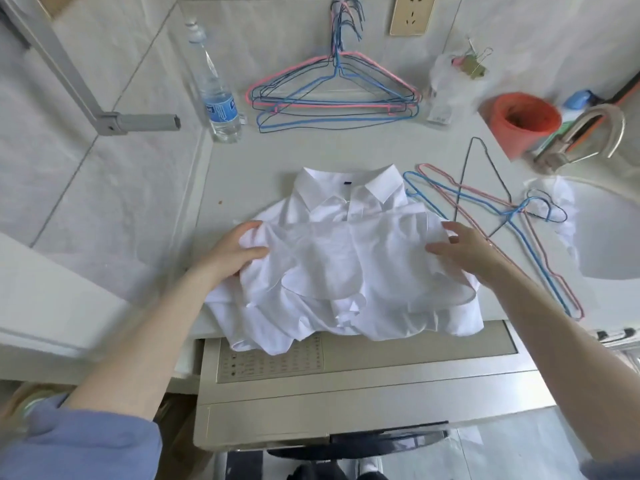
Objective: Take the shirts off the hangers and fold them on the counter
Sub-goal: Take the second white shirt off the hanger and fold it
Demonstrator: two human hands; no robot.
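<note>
A white collared shirt lies on the pale counter, collar toward the wall, its lower part bunched and hanging slightly over the front edge. My left hand grips a fold of the fabric at the shirt's left side. My right hand pinches the fabric edge at the shirt's right side, fingers spread over it. Three loose wire hangers, blue, pink and dark, lie on the counter just right of the shirt. Several more wire hangers hang on the wall behind.
A clear water bottle stands at the back left. An orange cup, a padlock and a plastic bag with binder clips sit at the back right. A white sink basin lies to the right. A washing machine top is below the counter edge.
</note>
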